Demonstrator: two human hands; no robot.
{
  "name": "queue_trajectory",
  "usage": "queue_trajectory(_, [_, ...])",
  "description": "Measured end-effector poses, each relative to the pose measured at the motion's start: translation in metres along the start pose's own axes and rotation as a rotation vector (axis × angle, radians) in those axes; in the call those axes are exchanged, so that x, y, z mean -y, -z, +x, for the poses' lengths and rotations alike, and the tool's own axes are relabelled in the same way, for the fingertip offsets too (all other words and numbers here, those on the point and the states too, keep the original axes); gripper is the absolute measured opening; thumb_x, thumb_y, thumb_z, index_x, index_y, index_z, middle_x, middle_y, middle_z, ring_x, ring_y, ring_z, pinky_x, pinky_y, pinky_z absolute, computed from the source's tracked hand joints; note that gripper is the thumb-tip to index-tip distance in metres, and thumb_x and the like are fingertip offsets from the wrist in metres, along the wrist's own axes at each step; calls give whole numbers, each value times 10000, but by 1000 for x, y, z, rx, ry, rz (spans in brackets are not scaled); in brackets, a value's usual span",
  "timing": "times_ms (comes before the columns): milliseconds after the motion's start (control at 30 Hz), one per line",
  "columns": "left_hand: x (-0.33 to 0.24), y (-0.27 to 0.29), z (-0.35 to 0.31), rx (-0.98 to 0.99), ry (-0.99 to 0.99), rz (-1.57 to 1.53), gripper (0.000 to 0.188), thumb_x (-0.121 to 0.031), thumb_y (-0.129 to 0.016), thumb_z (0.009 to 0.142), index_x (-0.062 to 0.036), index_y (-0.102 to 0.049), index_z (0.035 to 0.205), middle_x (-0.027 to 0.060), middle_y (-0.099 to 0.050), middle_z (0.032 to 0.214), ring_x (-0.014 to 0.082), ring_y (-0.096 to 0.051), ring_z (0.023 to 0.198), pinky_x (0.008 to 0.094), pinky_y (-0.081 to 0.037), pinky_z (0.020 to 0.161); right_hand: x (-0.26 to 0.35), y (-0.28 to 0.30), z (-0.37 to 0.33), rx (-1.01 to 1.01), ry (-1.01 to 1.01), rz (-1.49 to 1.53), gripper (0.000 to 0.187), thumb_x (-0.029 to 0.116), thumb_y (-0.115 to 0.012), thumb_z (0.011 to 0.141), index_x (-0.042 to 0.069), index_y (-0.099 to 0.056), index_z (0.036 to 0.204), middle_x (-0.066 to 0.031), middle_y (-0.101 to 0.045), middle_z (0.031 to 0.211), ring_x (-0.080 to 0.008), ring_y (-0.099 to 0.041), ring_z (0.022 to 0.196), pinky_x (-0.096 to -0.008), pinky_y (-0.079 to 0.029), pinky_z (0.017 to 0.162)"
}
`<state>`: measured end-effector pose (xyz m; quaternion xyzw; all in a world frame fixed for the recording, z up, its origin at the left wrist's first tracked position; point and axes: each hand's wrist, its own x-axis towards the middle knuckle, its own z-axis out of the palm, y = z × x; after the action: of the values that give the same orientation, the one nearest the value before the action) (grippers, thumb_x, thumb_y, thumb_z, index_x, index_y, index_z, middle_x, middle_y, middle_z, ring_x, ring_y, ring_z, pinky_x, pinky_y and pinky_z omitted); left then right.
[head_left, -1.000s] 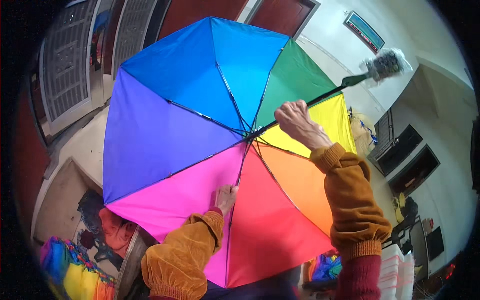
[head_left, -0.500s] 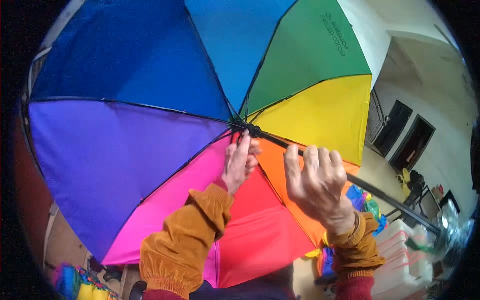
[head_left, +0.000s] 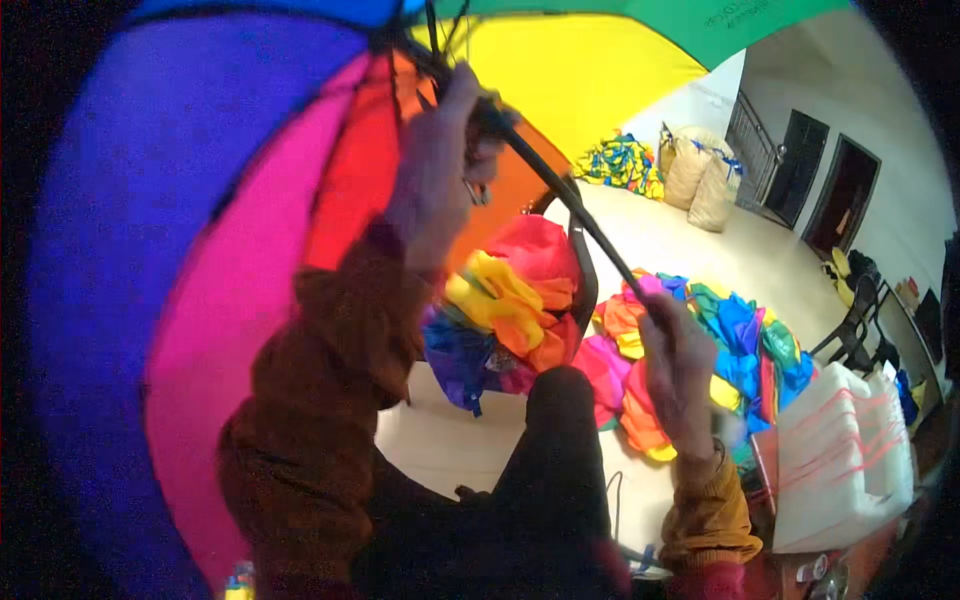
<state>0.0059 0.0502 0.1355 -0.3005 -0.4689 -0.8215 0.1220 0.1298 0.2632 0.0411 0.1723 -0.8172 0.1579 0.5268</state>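
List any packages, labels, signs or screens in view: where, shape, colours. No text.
Sacks: two bulging tan bags, far floor by the wall, tied tops.
Wrapped stack: white plastic-covered bundle with pink stripes, lower right.
Print on umbrella: small dark marking on the green panel, top.
No signs or screens.

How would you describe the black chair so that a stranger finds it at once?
Start at the open rainbow umbrella filling the left of the view. Below its black shaft, on the pale floor, stands the chair, heaped with bright fabric. Its curved dark back sets it apart from the loose fabric piles beside it.
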Motion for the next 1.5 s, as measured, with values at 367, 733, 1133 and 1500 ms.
queue_trajectory(367, [-44, -15, 13, 204, 77, 20, 337, -434, -521, 857, -108, -509, 773, -28, -478, 552, 77, -408, 438, 216, -359, 393, 94, 2, -83, 1084, -1018, 1466, 237, 270, -444, 932, 40, -498, 961, 34, -429, 666, -38, -411, 586, -194, -349, 495])
queue_trajectory(733, [26, -54, -28, -60, 233, 74, 287, -373, -445, 848, -95, -444, 778, -38, -360, 484, 89, -320, 382, 235, -279, 385, 91, 5, -104, 869, -1238, 1548, 255, 273, -344, 958, 53, -463, 911, -13, -452, 684, -69, -415, 553, -202, -361, 482])
queue_trajectory(1133, [83, -16, -112, -282, 352, 70, 296, -301, -573, 790, -66, -530, 614, -30, -416, 464, 51, -362, 369, 208, -259, 362, 18, -26, -138, 941, -823, 1394, 285, 234, -362, 949, -3, -515, 993, -93, -587, 838, -169, -614, 735, -255, -468, 563])
queue_trajectory(1500, [82, -42, -112, -178, 368, 94, 280, -288, -542, 800, -79, -528, 614, -28, -442, 490, 57, -380, 395, 218, -277, 381, -129, -24, 107, 6, -298, 776, 404, 410, -482, 869, 12, -540, 909, -66, -539, 838, -153, -507, 769, -320, -432, 691])
